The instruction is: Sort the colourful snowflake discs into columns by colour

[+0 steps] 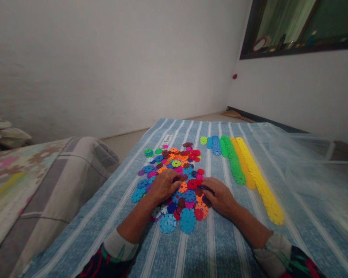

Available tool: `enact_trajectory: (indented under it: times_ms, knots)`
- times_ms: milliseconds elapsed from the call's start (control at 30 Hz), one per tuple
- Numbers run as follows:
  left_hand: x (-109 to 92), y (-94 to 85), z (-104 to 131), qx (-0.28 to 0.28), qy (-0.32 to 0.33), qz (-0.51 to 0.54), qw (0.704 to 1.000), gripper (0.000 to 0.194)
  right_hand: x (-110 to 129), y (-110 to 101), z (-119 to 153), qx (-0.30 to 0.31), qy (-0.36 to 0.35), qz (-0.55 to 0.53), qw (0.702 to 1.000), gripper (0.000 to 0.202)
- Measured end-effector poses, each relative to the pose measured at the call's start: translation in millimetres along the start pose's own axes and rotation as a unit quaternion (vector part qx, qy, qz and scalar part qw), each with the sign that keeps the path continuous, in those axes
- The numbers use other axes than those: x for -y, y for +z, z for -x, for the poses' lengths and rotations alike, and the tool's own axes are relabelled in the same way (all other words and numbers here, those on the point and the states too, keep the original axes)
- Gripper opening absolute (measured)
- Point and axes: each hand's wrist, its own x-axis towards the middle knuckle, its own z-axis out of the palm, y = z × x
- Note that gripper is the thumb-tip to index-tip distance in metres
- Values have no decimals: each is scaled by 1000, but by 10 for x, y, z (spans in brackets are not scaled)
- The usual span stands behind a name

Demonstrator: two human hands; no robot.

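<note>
A mixed pile of notched plastic discs lies on the striped cloth, in blue, red, orange, brown, purple and pink. Over the middle of the pile is my left hand. Its fingers are curled together close to a brown disc; what they hold, if anything, is hidden. My right hand rests at the pile's right edge. Its thumb and forefinger are apart, beside a red disc and partly over dark brown ones. Two large blue discs lie at the near end of the pile.
Right of the pile, discs lie in overlapping rows by colour: a long yellow row, an orange-yellow row, a green row and short blue ones. Clear plastic spreads at the right. A covered bed stands left.
</note>
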Motion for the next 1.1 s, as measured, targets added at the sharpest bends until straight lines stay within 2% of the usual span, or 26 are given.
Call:
enact_trajectory:
  times_ms: [267,633,867,1100]
  knots:
    - [7,26,1,0,-1,-9,1000,16,9,-6,-8,-1,-2,5,1000,31]
    - [18,-14,6,2,-5,-34,999,22,-23,-2,6,1,-3,10,1000,29]
    - [-55,-58,41,25,14,25,999,29,-6,-24,-9,14,-2,8,1000,30]
    - [28,-59,38,22,11,4,1000,13,-10,-15,1,8,1,16,1000,29]
